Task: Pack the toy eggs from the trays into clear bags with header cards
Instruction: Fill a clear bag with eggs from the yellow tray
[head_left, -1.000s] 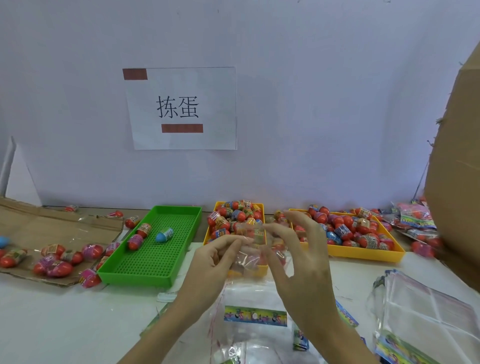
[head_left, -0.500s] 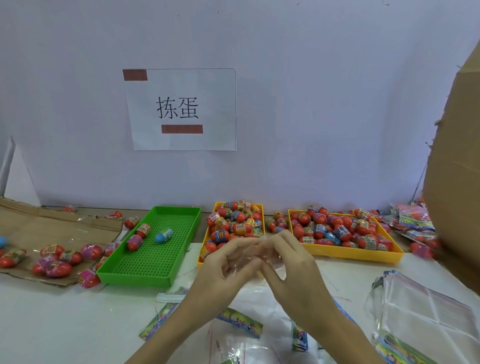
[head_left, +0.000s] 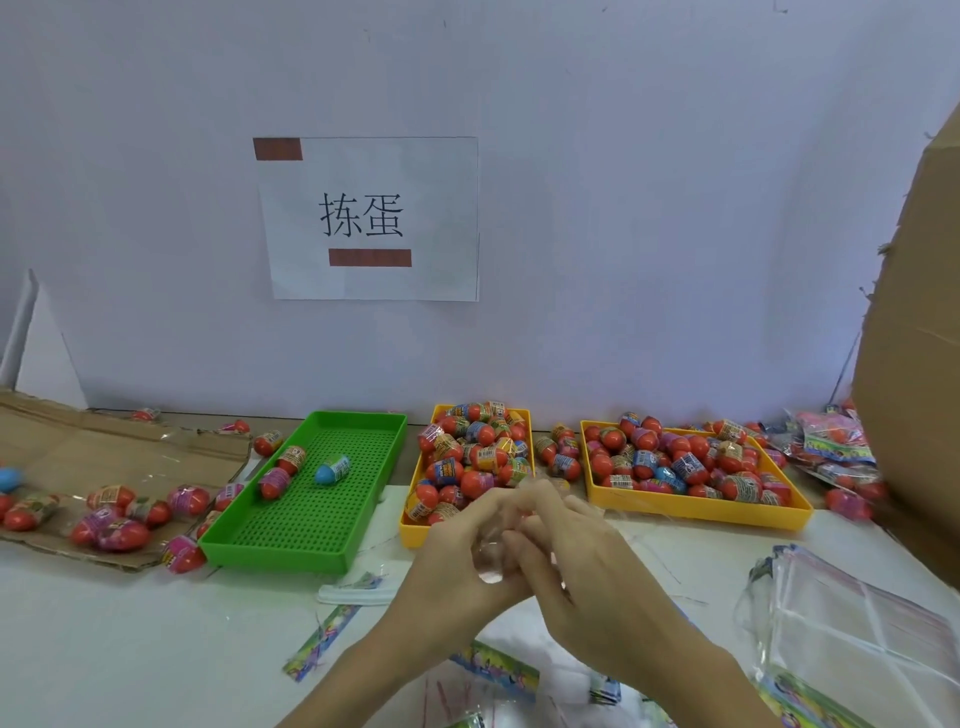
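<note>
Head view, both hands met at centre, just below the six-o'clock edge of the middle yellow tray (head_left: 415, 538). Left hand (head_left: 457, 564) and right hand (head_left: 587, 582) curled toward each other, fingertips pinching a crumpled clear bag (head_left: 491, 564) between them; exact finger placement inside the film too blurred to tell. Thin, limp, slippery film by the look of it: apt to cling shut and slide, so best taken by the mouth edges and rubbed apart, or held at the stiffer printed header card. Toy eggs (head_left: 475, 457) heaped in that tray at twelve o'clock of the hands; more in the second yellow tray (head_left: 696, 512) at two o'clock; a few in the green tray (head_left: 280, 545) at ten o'clock. Likely light, hard, smooth shells with shrink bands, prone to rolling; best grasped around the belly, a few at a time. Stack of empty bags (head_left: 857, 639) at four o'clock, loose header cards (head_left: 493, 662) at six o'clock. Further eggs scattered on flattened cardboard (head_left: 104, 441) at nine o'clock.
</note>
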